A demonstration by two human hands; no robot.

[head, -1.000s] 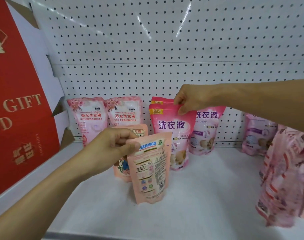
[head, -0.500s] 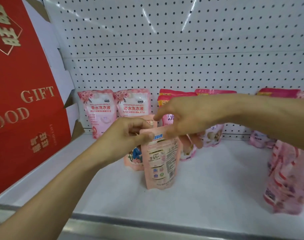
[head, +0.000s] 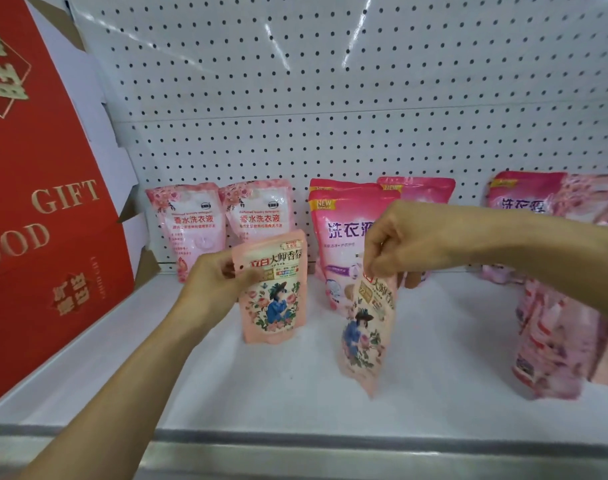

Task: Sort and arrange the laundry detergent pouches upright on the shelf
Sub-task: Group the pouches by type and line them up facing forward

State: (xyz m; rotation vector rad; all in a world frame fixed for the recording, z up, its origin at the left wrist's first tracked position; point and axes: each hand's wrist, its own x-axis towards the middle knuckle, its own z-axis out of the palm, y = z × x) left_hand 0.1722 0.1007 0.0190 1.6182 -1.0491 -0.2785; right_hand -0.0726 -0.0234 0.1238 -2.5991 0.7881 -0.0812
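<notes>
My left hand (head: 214, 284) pinches the upper left corner of a peach pouch with a lady in blue (head: 273, 289), which stands upright on the white shelf (head: 295, 386). A matching peach pouch (head: 366, 332) hangs turned and tilted just above the shelf, its top pinched by my right hand (head: 396, 242). Two pale pink pouches (head: 223, 220) stand side by side against the back wall. To their right stand bright pink pouches (head: 344, 230), partly hidden by my right hand.
A large red gift box (head: 43, 216) leans along the left side of the shelf. More pink pouches (head: 555, 337) crowd the right end, below my right forearm. A white pegboard (head: 330, 98) forms the back. The shelf's metal front lip (head: 330, 448) runs along the bottom.
My right hand took the front peach pouch from my left and carried it right, turning its printed front into view. My left hand shifted to the peach pouch behind it.
</notes>
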